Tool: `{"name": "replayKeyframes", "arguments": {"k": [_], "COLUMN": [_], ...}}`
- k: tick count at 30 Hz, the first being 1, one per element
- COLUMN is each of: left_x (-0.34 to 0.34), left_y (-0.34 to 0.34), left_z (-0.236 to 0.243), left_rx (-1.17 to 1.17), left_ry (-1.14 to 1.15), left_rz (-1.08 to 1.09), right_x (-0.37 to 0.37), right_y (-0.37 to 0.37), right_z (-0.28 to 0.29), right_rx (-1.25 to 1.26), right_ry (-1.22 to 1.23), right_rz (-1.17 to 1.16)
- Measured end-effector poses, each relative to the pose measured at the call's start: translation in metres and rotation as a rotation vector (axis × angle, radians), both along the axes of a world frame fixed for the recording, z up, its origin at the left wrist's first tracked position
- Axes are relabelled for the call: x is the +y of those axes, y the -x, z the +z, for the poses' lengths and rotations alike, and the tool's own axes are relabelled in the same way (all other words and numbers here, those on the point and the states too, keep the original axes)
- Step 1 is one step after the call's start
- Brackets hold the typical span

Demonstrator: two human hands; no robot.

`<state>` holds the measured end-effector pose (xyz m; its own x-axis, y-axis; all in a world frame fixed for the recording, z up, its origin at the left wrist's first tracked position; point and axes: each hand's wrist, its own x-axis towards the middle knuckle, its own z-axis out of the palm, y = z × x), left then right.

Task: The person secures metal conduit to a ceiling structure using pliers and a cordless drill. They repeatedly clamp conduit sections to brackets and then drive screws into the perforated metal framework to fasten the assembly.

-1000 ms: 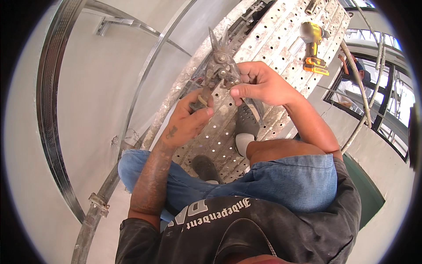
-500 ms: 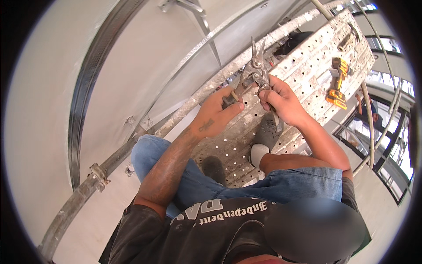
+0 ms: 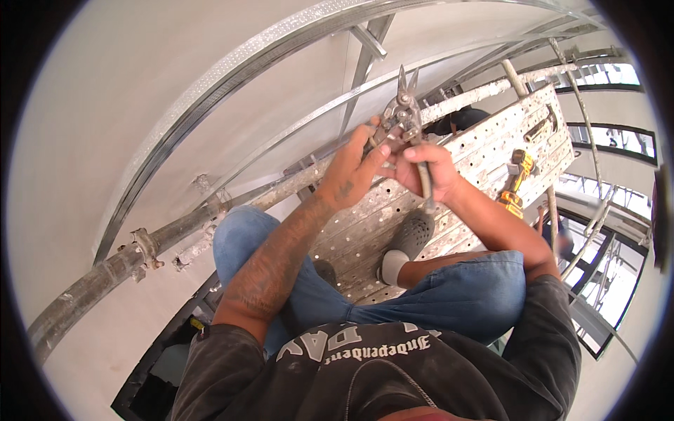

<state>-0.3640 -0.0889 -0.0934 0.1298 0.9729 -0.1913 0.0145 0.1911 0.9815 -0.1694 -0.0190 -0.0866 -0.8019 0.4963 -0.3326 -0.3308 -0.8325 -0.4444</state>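
Note:
In front of my knees I hold up a worn pair of tin snips [image 3: 403,109], its pointed blades aimed away from me and slightly parted. My left hand [image 3: 349,174] is closed around the left handle, thumb pointing toward the pivot. My right hand [image 3: 434,170] grips the other handle, whose lower end sticks out below the fingers. Its thumb lies across the handle near the joint. Some of the fingers behind the snips are hidden. Nothing shows between the blades.
I sit on a perforated, paint-spattered scaffold plank [image 3: 484,161]. On it lie a yellow-and-black cordless drill [image 3: 516,186] and a hammer [image 3: 540,128]. A scaffold pipe [image 3: 175,235] runs along my left, beside metal ceiling channels [image 3: 210,91]. Another person [image 3: 559,238] is visible beyond, at right.
My view has turned, so the plank, drill and channels sit differently in it. The right hand's hold on the snips has shifted, showing more of the handle. Both hands still hold them.

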Motion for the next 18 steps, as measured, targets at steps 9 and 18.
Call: {"name": "replayKeyframes", "arguments": {"k": [9,18], "left_x": [-0.013,0.035], "left_y": [-0.014,0.035], "left_z": [-0.019,-0.006], "left_rx": [0.055,0.459], "left_ry": [-0.036,-0.068], "left_rz": [0.111,0.361], "right_x": [0.02,0.074], "right_y": [0.002,-0.027], "right_z": [-0.041,-0.076], "right_rx": [-0.022,0.033], "right_ry": [-0.053,-0.045], "right_rz": [0.066,0.302]}}
